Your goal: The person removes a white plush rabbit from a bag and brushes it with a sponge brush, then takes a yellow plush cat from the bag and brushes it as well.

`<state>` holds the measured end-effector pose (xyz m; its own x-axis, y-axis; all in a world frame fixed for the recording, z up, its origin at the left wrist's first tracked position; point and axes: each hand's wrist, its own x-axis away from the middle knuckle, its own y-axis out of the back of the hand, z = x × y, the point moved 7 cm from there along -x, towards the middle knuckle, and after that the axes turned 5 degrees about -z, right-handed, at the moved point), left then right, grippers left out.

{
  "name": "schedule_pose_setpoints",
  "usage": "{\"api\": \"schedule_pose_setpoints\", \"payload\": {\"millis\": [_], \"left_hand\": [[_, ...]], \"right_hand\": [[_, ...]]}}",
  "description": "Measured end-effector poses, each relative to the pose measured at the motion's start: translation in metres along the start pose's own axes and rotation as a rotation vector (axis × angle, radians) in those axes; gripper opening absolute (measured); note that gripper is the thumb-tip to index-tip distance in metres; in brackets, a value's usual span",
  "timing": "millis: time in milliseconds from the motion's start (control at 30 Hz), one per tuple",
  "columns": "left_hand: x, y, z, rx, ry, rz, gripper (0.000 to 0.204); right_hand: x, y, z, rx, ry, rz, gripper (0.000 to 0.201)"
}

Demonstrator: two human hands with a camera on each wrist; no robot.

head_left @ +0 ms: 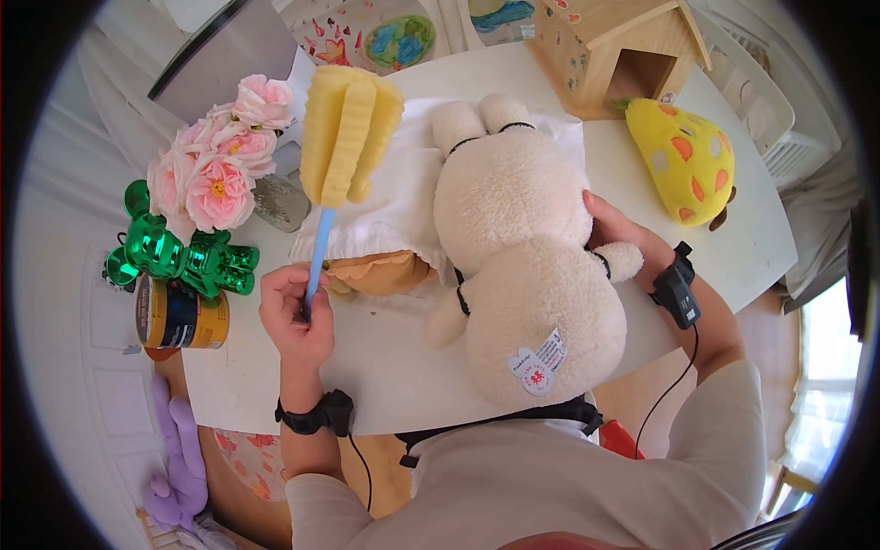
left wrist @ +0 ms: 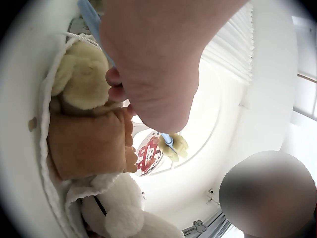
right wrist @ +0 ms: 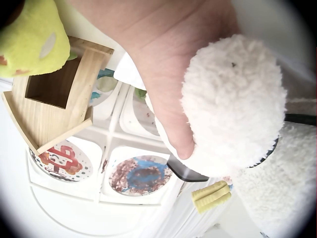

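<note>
A cream plush toy (head_left: pixel 522 202) lies back up across the table's front, a paper tag (head_left: pixel 541 365) on its lower end. My right hand (head_left: pixel 619 225) holds its right side, thumb on the fur, other fingers hidden; in the right wrist view the hand (right wrist: pixel 163 74) is beside a fluffy limb (right wrist: pixel 233 104). My left hand (head_left: pixel 298 316) grips the blue handle (head_left: pixel 321 247) of a yellow sponge brush (head_left: pixel 348 137), raised head up. Under the left hand (left wrist: pixel 153 64), a brown scalloped plush piece (left wrist: pixel 89 144) and a pale plush head (left wrist: pixel 86 74) lie in white cloth.
Pink flowers (head_left: pixel 220 174) in a glass vase, a shiny green bear figure (head_left: pixel 183 252) and a yellow-black tin (head_left: pixel 183 313) stand at the left. At the back right are a wooden house (head_left: pixel 614 55) and a yellow spotted plush (head_left: pixel 683 163). A monitor stands back left.
</note>
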<state>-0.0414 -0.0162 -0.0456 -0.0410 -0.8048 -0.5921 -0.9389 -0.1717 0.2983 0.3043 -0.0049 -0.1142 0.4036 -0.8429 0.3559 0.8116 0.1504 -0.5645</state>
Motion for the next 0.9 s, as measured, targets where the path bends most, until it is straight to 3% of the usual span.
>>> {"api": "schedule_pose_setpoints", "payload": {"millis": [67, 167, 333, 467, 900], "left_hand": [[0.003, -0.003, -0.005, -0.056, 0.005, 0.058, 0.024], [0.0, -0.013, -0.02, -0.262, -0.173, 0.081, 0.025], [-0.007, -0.02, -0.04, -0.355, -0.2, 0.114, 0.032], [-0.002, -0.025, -0.056, -0.185, -0.354, 0.226, 0.029], [-0.006, -0.021, -0.042, -0.305, -0.197, 0.125, 0.03]], "right_hand": [[0.001, 0.001, -0.001, 0.0, -0.009, -0.01, 0.09], [-0.004, 0.013, -0.005, 0.001, -0.01, -0.018, 0.089], [-0.006, 0.015, -0.008, -0.023, 0.008, -0.036, 0.087], [-0.008, 0.018, -0.011, -0.08, -0.014, -0.007, 0.084], [0.0, 0.003, -0.001, -0.036, -0.024, -0.053, 0.083]]}}
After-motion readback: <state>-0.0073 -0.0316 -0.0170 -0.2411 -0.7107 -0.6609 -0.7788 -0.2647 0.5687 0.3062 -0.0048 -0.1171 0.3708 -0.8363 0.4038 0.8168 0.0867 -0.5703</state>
